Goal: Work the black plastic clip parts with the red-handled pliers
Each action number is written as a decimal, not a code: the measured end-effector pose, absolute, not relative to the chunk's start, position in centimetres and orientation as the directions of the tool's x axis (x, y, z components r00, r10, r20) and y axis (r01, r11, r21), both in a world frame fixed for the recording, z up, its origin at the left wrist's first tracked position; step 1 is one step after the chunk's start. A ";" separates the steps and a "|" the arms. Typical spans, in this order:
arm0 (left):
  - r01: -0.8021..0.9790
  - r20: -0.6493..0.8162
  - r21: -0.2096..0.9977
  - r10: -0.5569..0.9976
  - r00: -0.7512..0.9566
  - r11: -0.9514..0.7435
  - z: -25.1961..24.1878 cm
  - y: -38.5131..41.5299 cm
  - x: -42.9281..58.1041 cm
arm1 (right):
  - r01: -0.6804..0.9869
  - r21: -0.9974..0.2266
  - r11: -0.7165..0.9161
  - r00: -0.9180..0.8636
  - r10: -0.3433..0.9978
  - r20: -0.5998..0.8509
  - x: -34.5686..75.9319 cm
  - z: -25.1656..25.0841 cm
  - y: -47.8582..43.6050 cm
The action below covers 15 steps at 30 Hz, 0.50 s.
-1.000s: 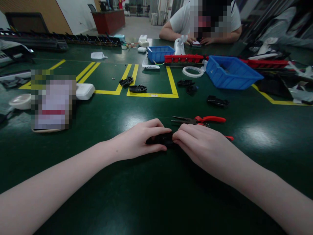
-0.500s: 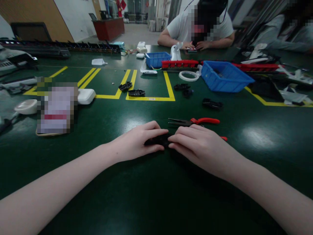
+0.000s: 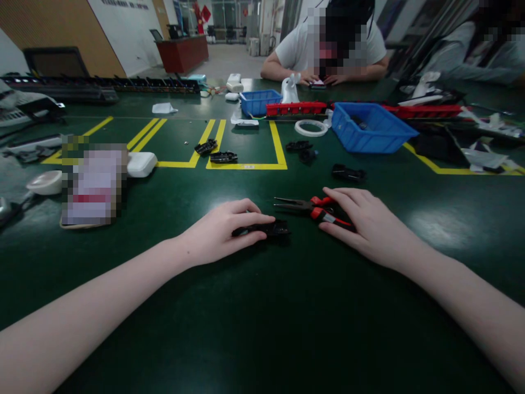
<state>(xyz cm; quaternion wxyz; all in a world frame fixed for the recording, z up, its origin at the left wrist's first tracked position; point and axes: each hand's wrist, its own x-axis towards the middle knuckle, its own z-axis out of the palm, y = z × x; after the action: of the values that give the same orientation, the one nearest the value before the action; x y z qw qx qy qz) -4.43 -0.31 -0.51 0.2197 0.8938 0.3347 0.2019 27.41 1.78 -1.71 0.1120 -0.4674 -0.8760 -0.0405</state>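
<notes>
My left hand is closed on a small black plastic part, with thumb and fingers along its sides. The part's right end sticks out past the fingertips, close to the tabletop. My right hand is around the handles of red-and-black needle-nose pliers, fingers over the far handle and thumb by the near one. The pliers lie on the table with their slim jaws pointing left, slightly parted. My palm hides the handle ends.
Several similar black parts lie farther back, one beyond my right hand. Behind them are a blue bin, a tape roll and red strips. A phone-like item and white case lie left. Someone sits opposite.
My right hand has left the black part and moved right onto the pliers' handles. The black part remains in my left hand, its right end now uncovered. The view has shifted slightly.
</notes>
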 end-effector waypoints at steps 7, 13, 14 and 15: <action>0.523 0.180 0.510 0.679 0.712 -0.683 -0.4 -0.2 -4.5 | 0.845 -0.022 0.535 -0.508 0.813 0.284 27.3 -1.1 1.4; 0.535 0.160 0.472 0.665 0.729 -0.700 -0.4 -0.3 -4.6 | 0.810 -0.074 0.582 -0.516 0.766 0.384 27.9 0.2 0.1; 0.538 0.159 0.465 0.664 0.731 -0.703 -0.4 -0.3 -4.6 | 0.789 -0.083 0.609 -0.533 0.745 0.401 27.9 0.4 0.0; 0.539 0.158 0.461 0.663 0.732 -0.705 -0.4 -0.3 -4.6 | 0.765 -0.088 0.638 -0.554 0.722 0.414 27.8 0.5 -0.2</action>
<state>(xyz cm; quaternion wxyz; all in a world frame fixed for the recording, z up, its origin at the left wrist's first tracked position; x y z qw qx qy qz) -4.61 -0.32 -0.37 0.1962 0.9097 0.3302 0.1581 27.82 -0.23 0.52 0.2103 -0.4226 -0.8801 -0.0513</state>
